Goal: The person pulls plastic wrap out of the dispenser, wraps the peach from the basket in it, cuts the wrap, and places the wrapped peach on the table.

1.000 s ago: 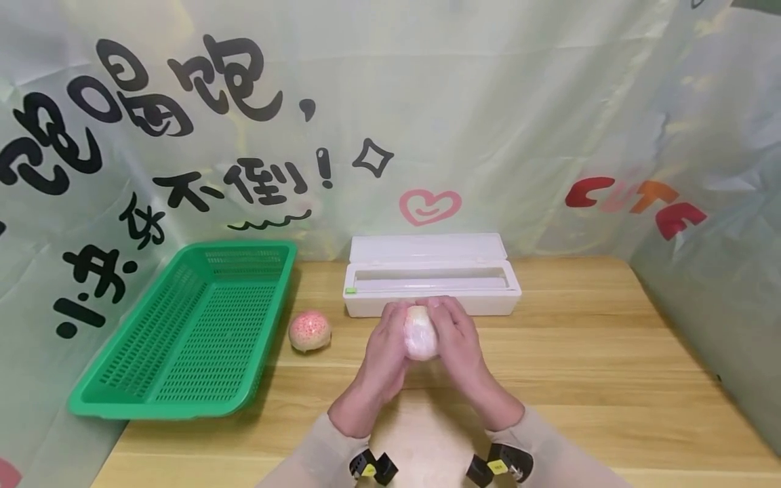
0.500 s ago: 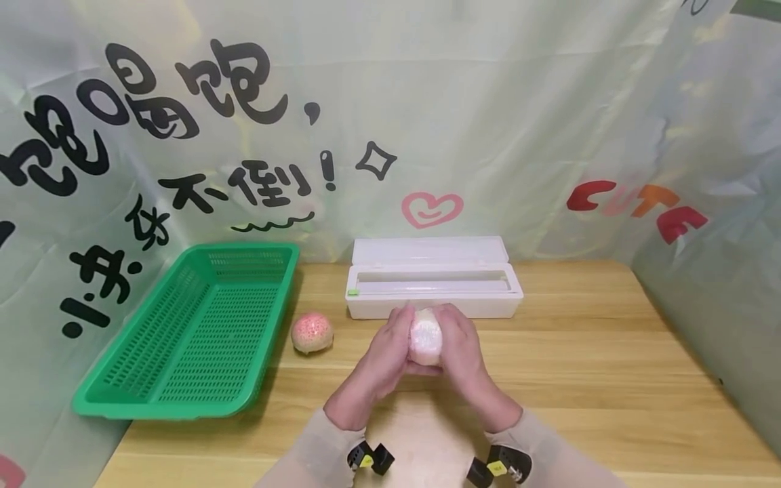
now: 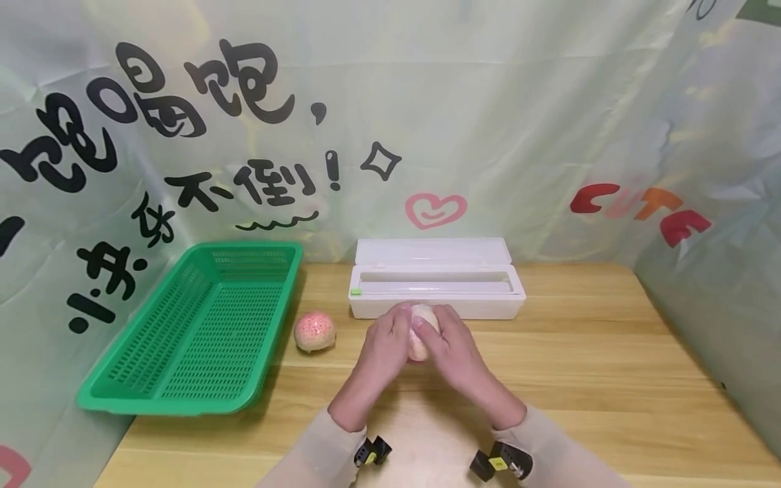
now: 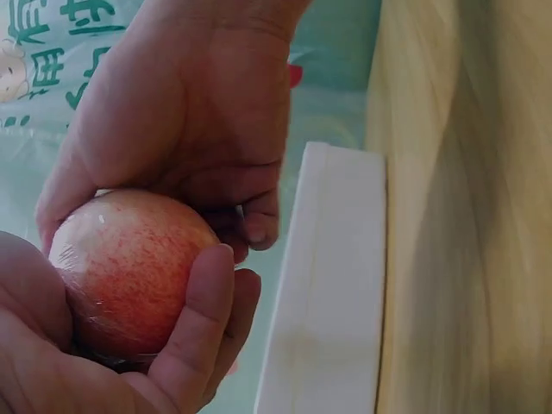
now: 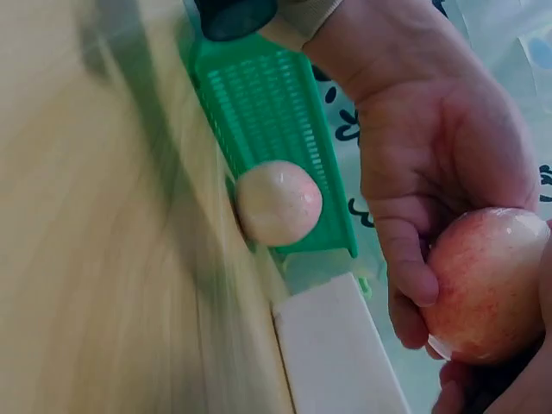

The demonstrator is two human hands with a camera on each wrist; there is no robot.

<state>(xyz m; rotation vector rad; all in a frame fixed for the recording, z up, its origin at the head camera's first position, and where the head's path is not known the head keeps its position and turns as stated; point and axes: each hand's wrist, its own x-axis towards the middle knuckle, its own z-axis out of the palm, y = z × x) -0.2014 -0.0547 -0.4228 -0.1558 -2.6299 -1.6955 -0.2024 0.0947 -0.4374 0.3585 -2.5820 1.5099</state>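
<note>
Both hands hold a round red-and-cream peach [image 4: 142,267] between them, in front of the white box. Clear film with shiny creases is wrapped around it. My left hand [image 3: 383,344] cups one side, its fingers curled around the fruit in the left wrist view. From the other side my right hand [image 3: 456,349] grips it, the thumb lying across the near face in the head view. Palms and fingers hide much of the peach. A second peach [image 3: 314,331], pink-speckled on top, sits on the table left of the hands; it also shows in the right wrist view.
Behind the hands stands a long white film dispenser box [image 3: 436,309] with its lid raised. A green perforated basket [image 3: 287,318] is at the left. Printed cloth [image 3: 506,135] encloses the back and sides of the wooden table [image 3: 586,379].
The hands have turned the wrapped peach about and shifted their grip. The right thumb has come over its near face. The second peach still lies on the table.
</note>
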